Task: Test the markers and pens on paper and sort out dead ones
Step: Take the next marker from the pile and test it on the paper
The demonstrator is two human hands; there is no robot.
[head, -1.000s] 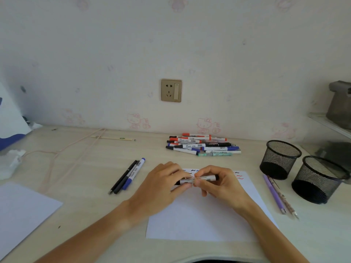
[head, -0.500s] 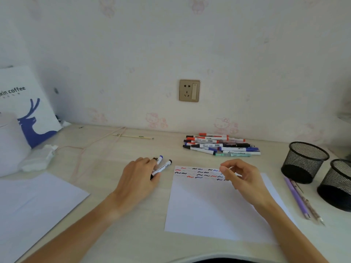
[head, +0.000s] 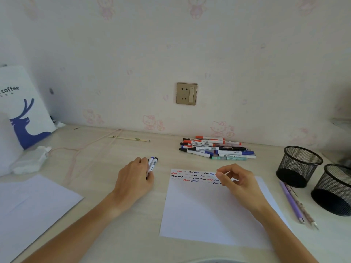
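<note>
A white paper [head: 209, 209] lies in front of me with red, black and blue test squiggles [head: 195, 176] along its top edge. Left of it lie a blue-capped marker [head: 151, 161] and a black-capped marker [head: 154, 163], side by side on the desk. My left hand [head: 133, 179] covers their lower ends, and its thumb and fingers still hold the black-capped one. My right hand [head: 237, 182] hovers over the paper's top right part, fingers loosely curled and holding nothing. A pile of several markers [head: 216, 149] lies near the wall.
Two black mesh cups [head: 299, 165] [head: 335, 188] stand at the right, with two purple pens [head: 292, 203] lying beside them. A second white sheet [head: 28, 207] lies at the left front. A coffee bag [head: 26, 111], crumpled tissue [head: 28, 161] and a pale cord [head: 85, 147] are at the back left.
Both hands held a marker over the paper a second ago. My left hand carried it left and laid it beside the blue-capped marker. My right hand let go and stays above the paper.
</note>
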